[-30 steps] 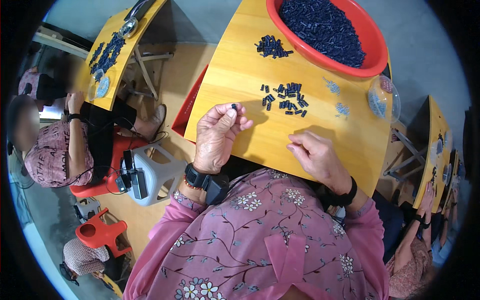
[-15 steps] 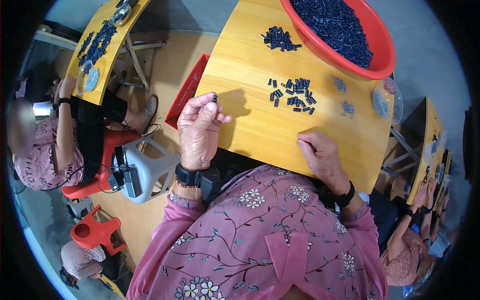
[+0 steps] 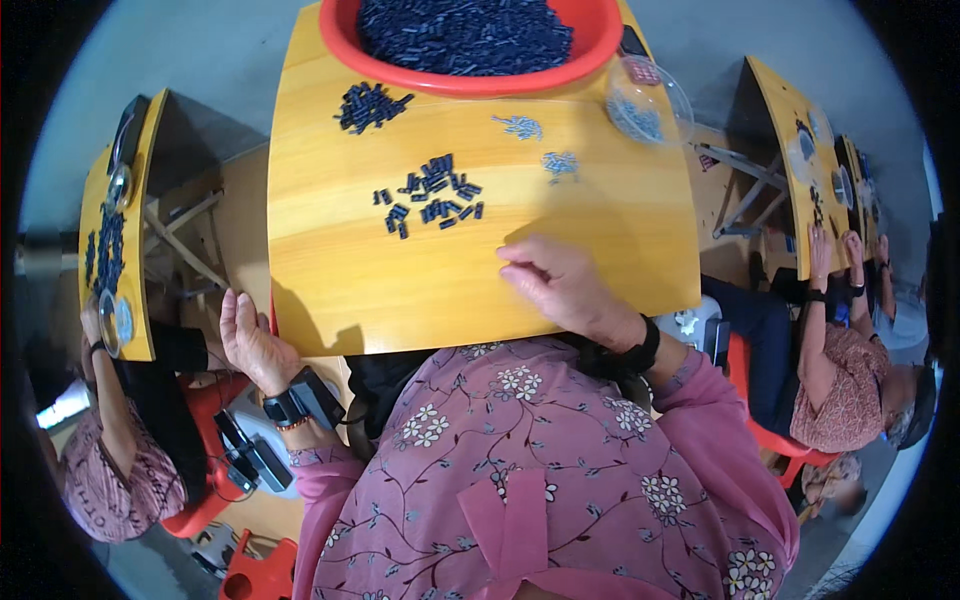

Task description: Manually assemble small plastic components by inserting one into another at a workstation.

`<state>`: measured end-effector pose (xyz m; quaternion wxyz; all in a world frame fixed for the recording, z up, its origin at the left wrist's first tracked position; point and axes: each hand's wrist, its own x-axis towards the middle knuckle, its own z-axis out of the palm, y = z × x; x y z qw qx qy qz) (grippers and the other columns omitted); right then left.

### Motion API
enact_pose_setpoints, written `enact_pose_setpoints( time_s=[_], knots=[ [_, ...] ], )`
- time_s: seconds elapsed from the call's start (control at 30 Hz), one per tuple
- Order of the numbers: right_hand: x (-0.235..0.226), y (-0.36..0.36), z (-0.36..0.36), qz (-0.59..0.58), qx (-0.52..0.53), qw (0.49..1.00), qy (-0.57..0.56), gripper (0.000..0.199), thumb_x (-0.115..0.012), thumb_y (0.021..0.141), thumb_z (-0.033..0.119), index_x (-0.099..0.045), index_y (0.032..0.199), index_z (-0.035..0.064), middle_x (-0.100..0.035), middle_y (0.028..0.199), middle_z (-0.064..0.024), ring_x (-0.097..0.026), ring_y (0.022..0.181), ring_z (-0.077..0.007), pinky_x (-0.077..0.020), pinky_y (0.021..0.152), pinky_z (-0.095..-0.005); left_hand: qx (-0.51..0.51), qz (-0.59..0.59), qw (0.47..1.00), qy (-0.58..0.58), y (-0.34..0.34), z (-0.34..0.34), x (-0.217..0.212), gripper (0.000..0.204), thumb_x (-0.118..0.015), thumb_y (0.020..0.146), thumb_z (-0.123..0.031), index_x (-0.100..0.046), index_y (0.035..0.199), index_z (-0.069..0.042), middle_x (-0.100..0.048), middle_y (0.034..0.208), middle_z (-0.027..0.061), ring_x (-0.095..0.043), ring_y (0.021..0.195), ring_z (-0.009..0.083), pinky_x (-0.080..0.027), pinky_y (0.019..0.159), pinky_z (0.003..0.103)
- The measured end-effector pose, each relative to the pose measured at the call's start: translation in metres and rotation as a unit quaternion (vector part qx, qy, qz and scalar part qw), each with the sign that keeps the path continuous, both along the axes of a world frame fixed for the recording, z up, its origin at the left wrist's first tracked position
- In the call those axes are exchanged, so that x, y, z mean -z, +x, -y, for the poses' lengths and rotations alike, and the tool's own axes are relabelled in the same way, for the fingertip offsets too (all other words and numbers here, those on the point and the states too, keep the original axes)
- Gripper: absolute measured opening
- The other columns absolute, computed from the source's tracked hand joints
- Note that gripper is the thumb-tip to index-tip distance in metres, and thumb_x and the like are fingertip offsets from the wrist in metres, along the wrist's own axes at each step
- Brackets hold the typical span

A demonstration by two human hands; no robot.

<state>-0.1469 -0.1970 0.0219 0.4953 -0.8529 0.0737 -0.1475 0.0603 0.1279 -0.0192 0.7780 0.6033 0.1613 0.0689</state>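
Note:
My left hand (image 3: 255,345) is just off the table's left front corner, palm turned up and fingers stretched out, with no piece visible in it. Beside it, a thin sliver of a red box (image 3: 273,318) shows at the table edge. Over the front right of the table, my right hand (image 3: 565,285) is closed, fingers curled against the thumb; anything inside is hidden. Beyond it lies a loose spread of small black plastic pieces (image 3: 438,210). Two little heaps of small silvery metal parts, one farther back (image 3: 520,127) and one nearer (image 3: 560,165), lie to their right.
A red basin (image 3: 470,85) full of black pieces stands at the back of the yellow table (image 3: 600,220). A pile of black pieces (image 3: 368,107) lies before it. A clear bowl (image 3: 650,105) of metal parts is at the back right. Other people work at tables on both sides.
My left hand has lowered and opened; the small black piece it pinched no longer shows. My right hand stays closed over the table. The view has swung, moving the table left.

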Motion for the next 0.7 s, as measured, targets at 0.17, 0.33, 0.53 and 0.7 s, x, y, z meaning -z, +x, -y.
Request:
enact_pose_setpoints(
  time_s=[0.17, 0.33, 0.53, 0.7],
  knots=[
    [0.003, -0.019, 0.059, -0.075, 0.155, 0.985, 0.020, 0.013, -0.064, 0.087, 0.005, -0.063, 0.098, -0.0012, -0.064, 0.082, -0.0110, -0.063, 0.072, -0.0184, -0.0505, 0.065, -0.0293, 0.021, 0.120, 0.989, 0.084, -0.016, 0.048, -0.021, 0.022, -0.061, 0.092, -0.002, -0.060, 0.113, 0.000, -0.064, 0.099, 0.0051, -0.059, 0.086, 0.0111, -0.049, 0.080, 0.025],
    [0.017, -0.012, 0.103, -0.037, 0.220, 0.973, 0.060, 0.014, -0.064, 0.086, 0.005, -0.062, 0.097, -0.0029, -0.064, 0.084, -0.0125, -0.063, 0.073, -0.0212, -0.0506, 0.066, -0.0314, 0.227, 0.165, 0.957, 0.076, -0.041, 0.108, -0.037, 0.016, -0.061, 0.091, 0.000, -0.062, 0.107, 0.002, -0.065, 0.091, 0.0056, -0.059, 0.075, 0.0118, -0.050, 0.070, 0.026],
    [0.004, -0.001, 0.110, -0.002, 0.180, 0.980, -0.089, 0.012, -0.061, 0.083, -0.001, -0.061, 0.095, -0.0022, -0.062, 0.087, -0.0184, -0.063, 0.081, -0.0342, -0.0501, 0.071, -0.0377, 0.453, 0.104, 0.877, 0.124, -0.066, 0.134, -0.039, 0.012, -0.068, 0.087, -0.004, -0.064, 0.098, 0.000, -0.061, 0.087, 0.0008, -0.055, 0.073, 0.0081, -0.046, 0.068, 0.022],
    [0.008, 0.003, 0.111, 0.006, 0.174, 0.981, -0.089, 0.008, -0.062, 0.082, 0.000, -0.061, 0.090, -0.0020, -0.062, 0.086, -0.0178, -0.062, 0.080, -0.0346, -0.0500, 0.070, -0.0389, 0.460, 0.086, 0.873, 0.139, -0.067, 0.134, -0.028, 0.015, -0.072, 0.086, -0.006, -0.064, 0.098, 0.000, -0.058, 0.086, -0.0009, -0.054, 0.074, 0.0073, -0.045, 0.067, 0.021]
  ],
)
